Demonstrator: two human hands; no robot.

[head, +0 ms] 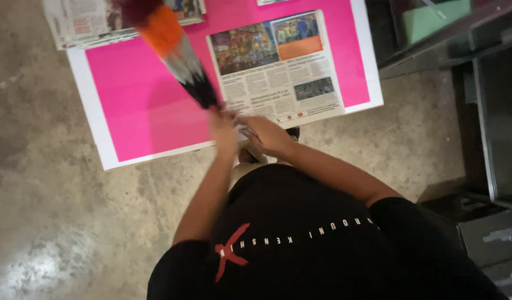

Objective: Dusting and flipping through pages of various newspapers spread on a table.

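My left hand (222, 132) is closed around the base of a feather duster (181, 58). Its feathers run from black near the hand through white to orange and dark red, and it slants up and left over a pink tabletop (145, 94). Touching the left hand, my right hand (269, 136) is closed on the duster's lower end; motion blur hides the exact grip. Both hands hover at the table's near edge, just below an open newspaper (278, 66) lying on the pink surface.
A second stack of newspapers (84, 22) lies at the table's far left corner. The table has a white border (89, 105) and stands on a bare concrete floor (73, 222). Dark metal and glass shelving (489, 111) stands to the right.
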